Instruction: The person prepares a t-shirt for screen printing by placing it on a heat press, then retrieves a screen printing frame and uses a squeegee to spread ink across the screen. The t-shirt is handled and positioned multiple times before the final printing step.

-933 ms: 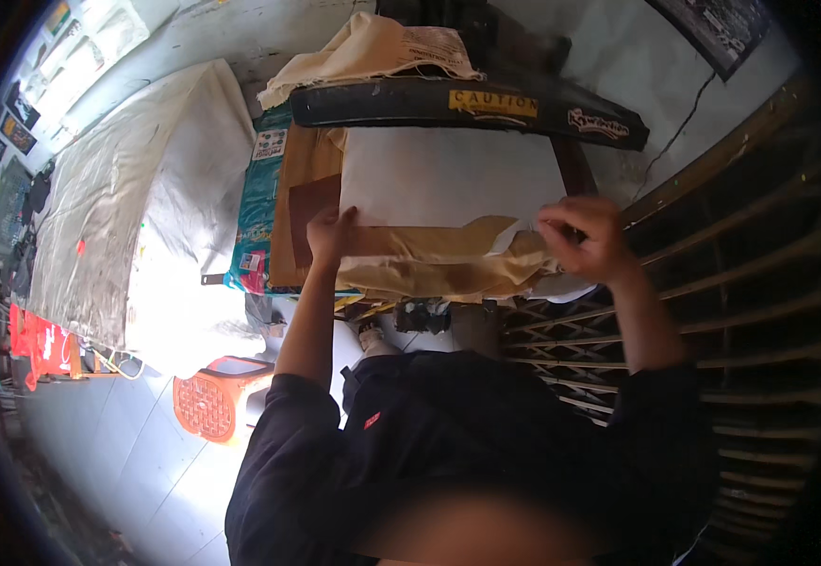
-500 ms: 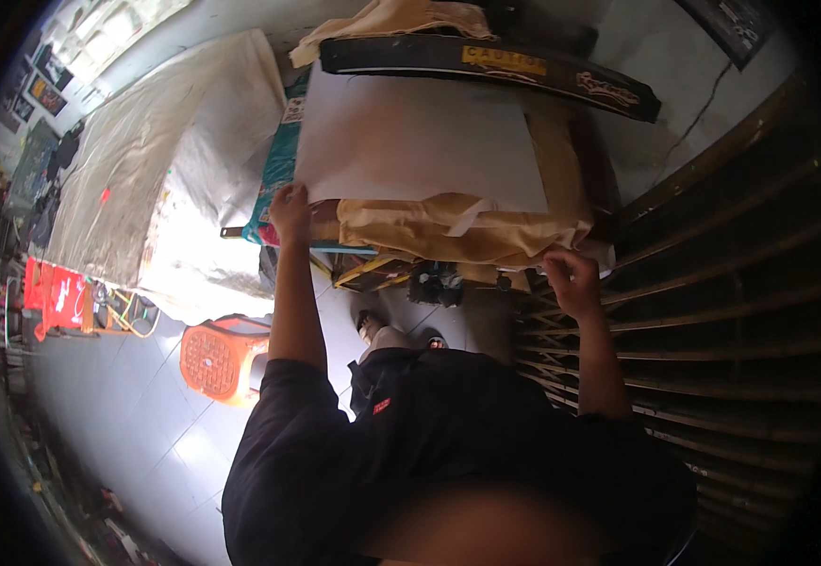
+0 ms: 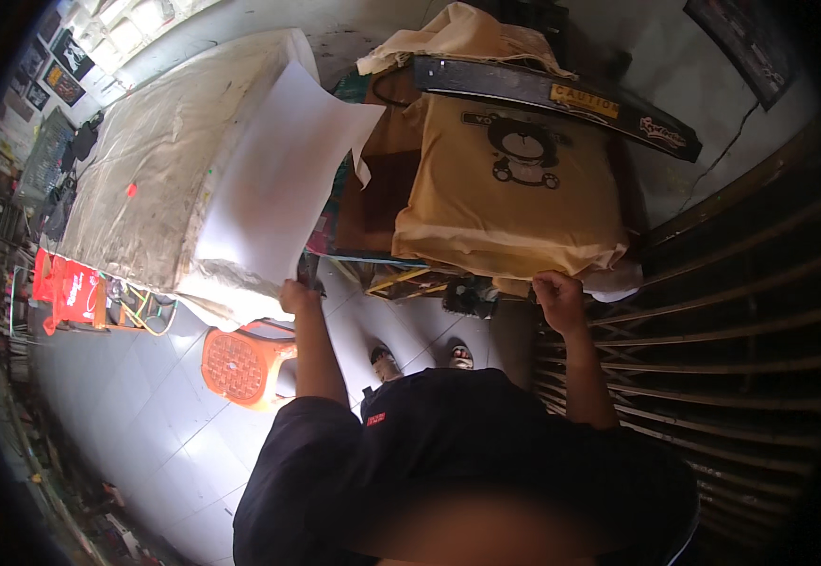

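The largest thing in view, the bulky block under a pale, stained cover (image 3: 174,141), fills the left side, its brightly lit near face so washed out that the lower-left outline of the sheet in front of it is hard to trace. At the right, the dark folding metal gate (image 3: 693,382) fades into the black rim of the lens. Between them, the tan, wrinkled cloth with a dark bear print (image 3: 514,212) spreads over a brown worktop (image 3: 363,231), most of which it hides. The large, thin white sheet (image 3: 283,179) hangs curved to the left of the cloth (a narrow strip curls down at its right corner). A long black bar with a yellow label (image 3: 495,85) crosses the cloth's far edge, concealing what lies directly behind it. The orange plastic stool (image 3: 240,366) stands on the floor, partly hidden by the left forearm. The left hand (image 3: 299,296) grips the white sheet at its near corner; the right hand (image 3: 559,297) has curled fingers at the cloth's near edge, though whether they pinch it cannot be told. Half a second ago the sheet covered the bear print; now it is clear of the cloth, and the print shows.
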The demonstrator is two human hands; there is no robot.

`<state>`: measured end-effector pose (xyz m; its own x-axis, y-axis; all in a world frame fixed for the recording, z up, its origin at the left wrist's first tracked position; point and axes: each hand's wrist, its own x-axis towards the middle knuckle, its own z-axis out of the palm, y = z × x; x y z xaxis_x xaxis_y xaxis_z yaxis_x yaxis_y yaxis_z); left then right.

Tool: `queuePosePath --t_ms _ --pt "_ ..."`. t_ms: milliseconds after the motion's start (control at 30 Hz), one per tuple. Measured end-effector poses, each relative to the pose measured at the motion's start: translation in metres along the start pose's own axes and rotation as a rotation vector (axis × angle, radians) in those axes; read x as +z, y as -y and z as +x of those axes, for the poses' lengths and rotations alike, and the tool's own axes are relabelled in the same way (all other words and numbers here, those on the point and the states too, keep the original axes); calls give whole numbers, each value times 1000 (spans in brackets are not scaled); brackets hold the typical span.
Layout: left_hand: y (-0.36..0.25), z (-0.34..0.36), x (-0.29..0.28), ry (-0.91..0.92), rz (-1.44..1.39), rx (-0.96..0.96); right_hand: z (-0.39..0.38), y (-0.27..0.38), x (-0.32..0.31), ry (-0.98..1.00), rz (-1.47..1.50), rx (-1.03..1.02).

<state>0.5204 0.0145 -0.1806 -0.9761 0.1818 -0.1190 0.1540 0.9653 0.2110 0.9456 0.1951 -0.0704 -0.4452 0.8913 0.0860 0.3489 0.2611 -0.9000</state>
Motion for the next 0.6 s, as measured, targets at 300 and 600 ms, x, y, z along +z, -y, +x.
queuePosePath --t_ms 300,600 --pt "-65 -25 64 265 -473 427 5 19 23 -25 -187 -75" --pt "-136 -100 -1 -79 -1061 148 59 -82 -84 -562 -340 157"
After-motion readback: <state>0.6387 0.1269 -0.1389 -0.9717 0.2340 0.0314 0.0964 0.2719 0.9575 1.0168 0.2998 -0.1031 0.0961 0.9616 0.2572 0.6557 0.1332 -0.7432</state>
